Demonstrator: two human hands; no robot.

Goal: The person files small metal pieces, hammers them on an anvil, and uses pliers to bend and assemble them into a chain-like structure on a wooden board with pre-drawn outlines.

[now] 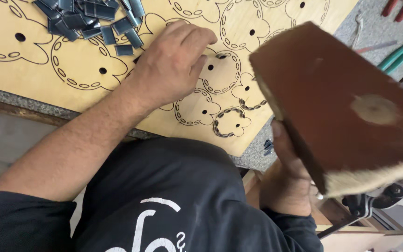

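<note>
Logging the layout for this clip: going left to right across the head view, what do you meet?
Pile of small dark metal strips → left hand on the plywood board → right hand → reddish-brown wooden block → green-handled pliers.

Single view from a head-worn camera, looking steeply down and close over the person's own chest and arms. The dark shirt (164,200) fills the lower centre of the frame, so the person's body lies at the bottom and the worktop beyond it at the top. The plywood board (94,88) spans the upper left and centre. The wooden block (346,107), nearest the lens and blurred, covers the right. The left hand (173,63) sits upper centre, the right hand (288,172) lower right.
</note>
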